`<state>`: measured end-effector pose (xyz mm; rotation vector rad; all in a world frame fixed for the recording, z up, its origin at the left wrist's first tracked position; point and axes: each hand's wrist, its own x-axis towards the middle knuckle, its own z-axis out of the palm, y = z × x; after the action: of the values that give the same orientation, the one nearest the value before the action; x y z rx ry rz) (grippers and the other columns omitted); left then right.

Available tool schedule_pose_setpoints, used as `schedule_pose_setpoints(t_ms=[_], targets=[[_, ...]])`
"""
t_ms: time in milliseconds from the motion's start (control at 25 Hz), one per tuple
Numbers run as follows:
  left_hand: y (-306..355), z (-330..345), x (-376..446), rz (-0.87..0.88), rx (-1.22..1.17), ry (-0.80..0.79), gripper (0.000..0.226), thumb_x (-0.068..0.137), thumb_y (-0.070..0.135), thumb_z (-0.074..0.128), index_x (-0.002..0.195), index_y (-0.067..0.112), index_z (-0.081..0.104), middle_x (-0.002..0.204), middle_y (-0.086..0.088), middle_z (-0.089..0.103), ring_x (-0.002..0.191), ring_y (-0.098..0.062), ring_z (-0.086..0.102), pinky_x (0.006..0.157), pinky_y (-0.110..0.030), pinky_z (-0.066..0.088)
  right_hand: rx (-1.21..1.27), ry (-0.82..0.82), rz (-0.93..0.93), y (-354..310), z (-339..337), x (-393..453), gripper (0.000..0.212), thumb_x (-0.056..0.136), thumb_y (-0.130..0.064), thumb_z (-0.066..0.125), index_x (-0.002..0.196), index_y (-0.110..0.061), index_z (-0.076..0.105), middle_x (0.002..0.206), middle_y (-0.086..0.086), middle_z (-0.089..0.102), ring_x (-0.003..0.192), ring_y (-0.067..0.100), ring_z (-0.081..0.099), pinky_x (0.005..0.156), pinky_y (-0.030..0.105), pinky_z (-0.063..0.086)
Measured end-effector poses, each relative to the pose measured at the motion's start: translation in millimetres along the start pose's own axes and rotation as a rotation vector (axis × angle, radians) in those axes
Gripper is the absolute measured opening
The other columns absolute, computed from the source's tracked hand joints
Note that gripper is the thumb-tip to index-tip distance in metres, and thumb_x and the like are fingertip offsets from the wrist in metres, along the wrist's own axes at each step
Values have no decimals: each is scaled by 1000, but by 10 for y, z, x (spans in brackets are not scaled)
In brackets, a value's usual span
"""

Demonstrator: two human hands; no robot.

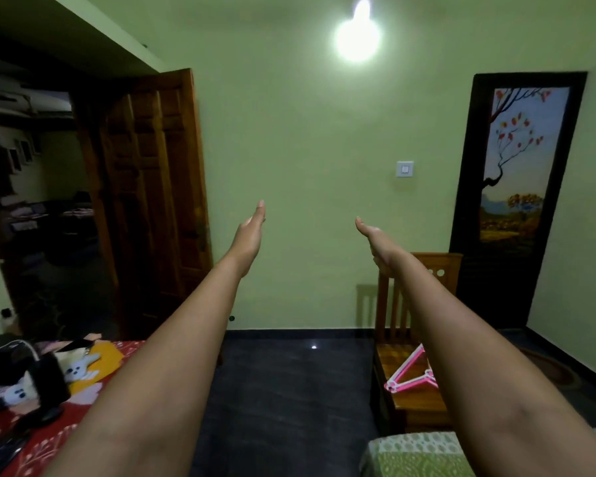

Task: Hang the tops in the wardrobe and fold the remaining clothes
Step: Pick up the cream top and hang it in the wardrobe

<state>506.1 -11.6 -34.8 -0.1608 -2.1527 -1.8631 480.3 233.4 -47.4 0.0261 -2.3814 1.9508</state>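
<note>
- Both arms extended forward at chest height, palms turned inward, facing a bare green wall (307, 166).
- Left hand (250, 235): grip released, fingers straight and together, nothing held.
- Right hand (375, 241): grip released, fingers straight, nothing held.
- Step in hand, as a judgement: none of the task proper; no garment picked up, no hanger taken. Likely a start or pause pose between items.
- Task things: pink hangers (410, 375) lying on the seat of a wooden chair (418, 404), lower right, under the right forearm and partly hidden by it.
- Clothes: mixed fabrics, among them an orange piece (109, 354), lying on the red patterned bed (49, 438) at lower left, together with dark items and small soft toys. Tops versus other clothes: cannot tell from this view.
- Wardrobe: not identifiable. Open wooden door (159, 201) at left leads to a dim space with shelves; whether wardrobe or another room, cannot tell.
- Next move, as a judgement: lower the hands, turn left toward the bed, select one top, then take a hanger from the chair.
- Requirement: separate a single garment from the pile and avoid the cable lying beside it.
</note>
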Motion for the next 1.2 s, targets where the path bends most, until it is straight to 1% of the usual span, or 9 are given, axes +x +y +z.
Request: schedule_pose_setpoints(t_ms=[80,160,240,520,640,800,880,1000,1200], targets=[[-196,312,430,-21,-24,-42,72,96,61,28,149,13,28,155,-1,29,144,-18,22,119,-39,17,5,10,18,128,-118,391,81,88,-65,46,151,-21,21,156,-2,23,135,17,32,84,26,37],[-378,666,882,-34,-58,-79,70,96,59,29,148,12,29,154,0,31,144,-17,23,118,-38,18,-24,54,39,245,-321,701,81,89,-62,45,152,-18,19,158,2,17,144,25,19,104,41,32],[-488,1061,1312,-32,-85,-141,67,97,57,29,148,13,31,153,0,33,143,-18,26,118,-39,19,-56,132,61,371,-649,965,80,91,-61,44,152,-16,17,158,5,16,144,30,17,113,49,20],[-524,3087,2540,43,-142,-581,72,95,62,29,148,12,30,153,-7,33,142,-24,28,118,-45,20,-1,616,155,803,-2073,1296,75,93,-60,40,152,-21,18,160,0,12,146,24,13,115,42,12],[-260,3956,2633,92,-191,-894,73,95,62,26,148,11,29,152,-6,33,141,-23,28,118,-42,19,14,929,170,790,-2553,973,69,96,-54,41,150,-14,25,158,2,19,145,24,17,115,40,15],[-18,4645,2451,137,-215,-1104,87,87,75,24,150,16,23,156,-5,25,144,-23,22,118,-46,16,-11,1179,224,753,-2814,447,74,94,-56,42,150,-12,22,158,6,18,144,27,18,115,41,17],[-26,4915,2257,184,-235,-1271,82,88,73,21,151,21,19,157,-4,22,145,-23,19,119,-47,14,-4,1321,270,790,-2785,184,74,93,-58,42,150,-14,23,158,5,17,145,26,18,115,42,16],[-62,5212,1941,194,-225,-1438,79,90,71,21,151,21,20,157,-3,24,144,-23,21,119,-45,16,-5,1435,349,855,-2756,-146,74,93,-60,41,151,-16,23,159,6,14,145,27,15,116,43,14],[-149,5661,1689,175,-219,-1522,80,91,69,23,150,16,25,155,-3,28,143,-23,25,118,-43,19,-15,1530,438,970,-2884,-388,75,94,-58,41,151,-13,20,159,9,15,145,31,16,117,48,16]])
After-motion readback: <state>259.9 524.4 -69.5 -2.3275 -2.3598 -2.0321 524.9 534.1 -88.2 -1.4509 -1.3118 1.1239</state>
